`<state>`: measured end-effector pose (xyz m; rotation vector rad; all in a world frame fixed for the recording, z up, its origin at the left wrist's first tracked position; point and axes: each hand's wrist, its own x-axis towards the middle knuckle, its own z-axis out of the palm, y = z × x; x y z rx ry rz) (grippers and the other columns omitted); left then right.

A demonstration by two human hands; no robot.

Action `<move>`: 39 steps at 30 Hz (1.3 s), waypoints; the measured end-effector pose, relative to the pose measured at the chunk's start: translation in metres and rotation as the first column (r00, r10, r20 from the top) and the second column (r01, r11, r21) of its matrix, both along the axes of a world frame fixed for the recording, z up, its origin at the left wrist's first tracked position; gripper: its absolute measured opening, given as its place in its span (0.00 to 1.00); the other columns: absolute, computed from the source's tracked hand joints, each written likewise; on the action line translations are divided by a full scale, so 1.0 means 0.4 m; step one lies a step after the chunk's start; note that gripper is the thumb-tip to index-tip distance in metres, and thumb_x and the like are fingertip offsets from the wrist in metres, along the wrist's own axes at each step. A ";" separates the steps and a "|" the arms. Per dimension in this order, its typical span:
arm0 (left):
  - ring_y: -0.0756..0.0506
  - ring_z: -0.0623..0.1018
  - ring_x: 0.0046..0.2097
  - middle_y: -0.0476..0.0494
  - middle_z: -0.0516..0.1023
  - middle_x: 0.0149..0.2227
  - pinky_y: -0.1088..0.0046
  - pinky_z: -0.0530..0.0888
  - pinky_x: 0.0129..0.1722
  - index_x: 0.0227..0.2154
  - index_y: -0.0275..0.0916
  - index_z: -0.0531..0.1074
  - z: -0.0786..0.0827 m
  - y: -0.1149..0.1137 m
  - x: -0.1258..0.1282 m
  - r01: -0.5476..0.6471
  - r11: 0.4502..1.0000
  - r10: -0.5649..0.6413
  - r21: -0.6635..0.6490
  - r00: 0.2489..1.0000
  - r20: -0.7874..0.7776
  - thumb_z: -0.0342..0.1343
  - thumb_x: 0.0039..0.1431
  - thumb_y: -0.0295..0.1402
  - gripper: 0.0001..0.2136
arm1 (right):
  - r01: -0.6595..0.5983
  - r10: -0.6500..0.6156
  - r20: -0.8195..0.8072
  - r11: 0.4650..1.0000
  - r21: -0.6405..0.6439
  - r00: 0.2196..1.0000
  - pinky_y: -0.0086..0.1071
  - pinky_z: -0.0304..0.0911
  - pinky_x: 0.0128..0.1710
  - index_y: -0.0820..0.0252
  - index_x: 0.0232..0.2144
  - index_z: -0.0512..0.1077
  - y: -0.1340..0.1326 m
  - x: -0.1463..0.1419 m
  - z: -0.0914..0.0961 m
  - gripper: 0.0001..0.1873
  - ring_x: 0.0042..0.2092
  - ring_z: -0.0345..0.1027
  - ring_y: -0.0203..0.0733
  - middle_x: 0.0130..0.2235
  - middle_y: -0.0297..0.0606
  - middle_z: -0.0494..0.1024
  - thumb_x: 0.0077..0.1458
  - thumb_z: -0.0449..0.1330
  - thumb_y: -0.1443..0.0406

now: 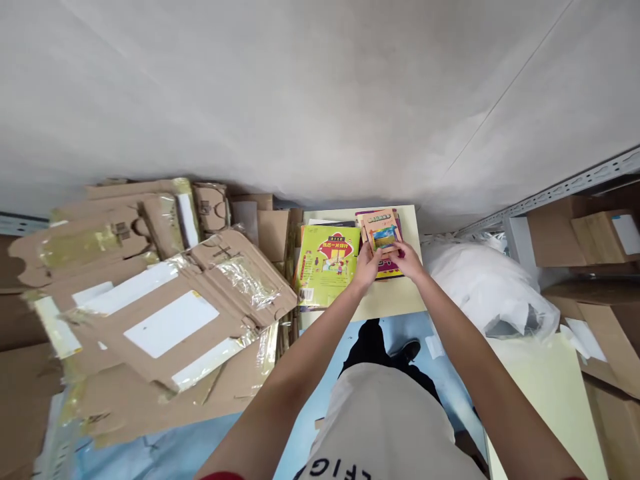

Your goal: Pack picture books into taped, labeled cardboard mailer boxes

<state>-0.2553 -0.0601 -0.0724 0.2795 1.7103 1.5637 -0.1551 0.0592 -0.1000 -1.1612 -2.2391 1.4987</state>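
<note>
On the pale yellow table [365, 308] a small peach-coloured book [379, 219] lies over a purple and yellow book [389, 272]. My left hand [368, 265] grips the peach book at its near left edge, fingers closed. My right hand [408, 261] pinches its near right corner. The peach cover carries a colourful picture and a line of print. To the left of my left hand rests a lime-green book [327, 267] with a red emblem and a barcode, on top of other books that are mostly hidden.
Flattened cardboard boxes [170, 320] with tape and white labels pile up on the left. On the right are a white plastic bag [485, 283] and shelving with cardboard boxes [565, 227]. A grey wall [320, 100] rises behind the table.
</note>
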 end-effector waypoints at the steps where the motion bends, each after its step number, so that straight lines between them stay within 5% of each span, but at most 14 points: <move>1: 0.37 0.66 0.64 0.37 0.70 0.60 0.61 0.64 0.62 0.56 0.39 0.67 -0.005 -0.003 0.003 0.000 0.999 -0.001 -0.039 1.000 -0.003 0.58 0.60 0.43 0.24 | 0.005 -0.005 -0.003 1.000 -0.009 1.000 0.45 0.63 0.59 0.55 0.47 0.77 -0.006 -0.002 -0.006 0.20 0.58 0.67 0.50 0.54 0.42 0.75 0.50 0.62 0.65; 6: 0.37 0.70 0.61 0.36 0.72 0.57 0.61 0.67 0.60 0.52 0.37 0.69 0.000 -0.009 0.026 0.000 0.999 0.001 -0.055 1.000 0.008 0.60 0.56 0.43 0.23 | 0.124 -0.123 0.017 0.992 -0.023 0.992 0.43 0.66 0.57 0.56 0.44 0.79 -0.042 0.034 -0.003 0.18 0.55 0.70 0.50 0.54 0.44 0.74 0.49 0.62 0.66; 11: 0.39 0.77 0.51 0.37 0.78 0.46 0.61 0.72 0.52 0.43 0.36 0.73 0.036 -0.013 0.089 -0.012 0.998 0.017 -0.067 0.997 0.075 0.61 0.52 0.43 0.18 | 0.259 -0.259 -0.037 0.966 0.001 0.965 0.43 0.69 0.53 0.56 0.35 0.81 -0.085 0.135 0.053 0.11 0.46 0.74 0.46 0.43 0.42 0.78 0.53 0.59 0.65; 15: 0.42 0.79 0.44 0.41 0.79 0.39 0.64 0.75 0.43 0.43 0.37 0.73 0.064 -0.034 0.203 0.021 0.996 -0.014 -0.082 0.996 0.092 0.64 0.46 0.45 0.23 | 0.393 -0.390 -0.116 0.919 0.006 0.914 0.42 0.70 0.49 0.54 0.33 0.81 -0.147 0.289 0.128 0.11 0.44 0.74 0.46 0.40 0.41 0.78 0.54 0.59 0.62; 19: 0.44 0.79 0.39 0.42 0.79 0.38 0.67 0.76 0.41 0.46 0.36 0.74 0.109 -0.050 0.384 0.255 0.965 -0.260 0.061 0.959 0.111 0.65 0.46 0.46 0.26 | 0.581 -0.572 -0.215 0.814 -0.023 0.792 0.40 0.72 0.45 0.55 0.36 0.79 -0.233 0.517 0.203 0.12 0.44 0.74 0.46 0.42 0.42 0.77 0.54 0.59 0.58; 22: 0.44 0.79 0.40 0.41 0.79 0.45 0.68 0.77 0.40 0.54 0.39 0.72 0.150 -0.060 0.549 0.514 0.847 -0.524 0.132 0.850 0.049 0.64 0.48 0.46 0.30 | 0.743 -0.738 -0.264 0.662 -0.100 0.621 0.38 0.73 0.41 0.55 0.40 0.74 -0.309 0.709 0.240 0.13 0.41 0.74 0.43 0.40 0.40 0.77 0.53 0.59 0.57; 25: 0.43 0.80 0.42 0.41 0.79 0.48 0.67 0.77 0.40 0.60 0.41 0.66 0.182 -0.070 0.712 0.730 0.667 -0.736 0.145 0.677 -0.022 0.63 0.50 0.45 0.34 | 0.844 -0.845 -0.302 0.505 -0.180 0.441 0.37 0.73 0.38 0.53 0.46 0.67 -0.394 0.888 0.258 0.21 0.37 0.73 0.40 0.35 0.34 0.75 0.50 0.62 0.58; 28: 0.43 0.80 0.44 0.41 0.79 0.48 0.65 0.78 0.43 0.61 0.41 0.66 0.199 -0.077 0.853 0.845 0.512 -0.847 0.153 0.526 -0.073 0.61 0.52 0.44 0.33 | 0.883 -0.886 -0.324 0.413 -0.223 0.333 0.38 0.73 0.38 0.53 0.48 0.65 -0.474 1.033 0.271 0.27 0.34 0.73 0.40 0.31 0.31 0.73 0.46 0.65 0.57; 33: 0.46 0.78 0.37 0.44 0.80 0.40 0.66 0.78 0.39 0.56 0.40 0.71 0.211 -0.079 1.018 0.922 0.367 -0.928 0.125 0.372 -0.023 0.63 0.47 0.43 0.31 | 0.892 -0.914 -0.347 0.324 -0.316 0.210 0.39 0.73 0.35 0.55 0.42 0.71 -0.537 1.210 0.315 0.22 0.33 0.73 0.41 0.33 0.35 0.76 0.45 0.66 0.54; 36: 0.48 0.78 0.34 0.45 0.80 0.37 0.67 0.78 0.38 0.53 0.38 0.73 0.222 -0.075 1.081 0.945 0.303 -0.953 0.122 0.303 0.024 0.66 0.44 0.41 0.30 | 0.908 -0.928 -0.367 0.211 -0.362 0.069 0.39 0.73 0.36 0.56 0.41 0.72 -0.529 1.306 0.350 0.24 0.35 0.74 0.42 0.38 0.38 0.78 0.46 0.65 0.49; 39: 0.47 0.78 0.34 0.43 0.81 0.36 0.67 0.78 0.39 0.50 0.37 0.74 0.238 -0.065 1.124 0.962 0.249 -0.968 0.113 0.243 0.068 0.68 0.42 0.42 0.30 | 0.923 -0.943 -0.332 0.108 -0.368 -0.023 0.39 0.73 0.35 0.57 0.42 0.72 -0.514 1.392 0.379 0.27 0.35 0.74 0.42 0.33 0.35 0.77 0.46 0.64 0.46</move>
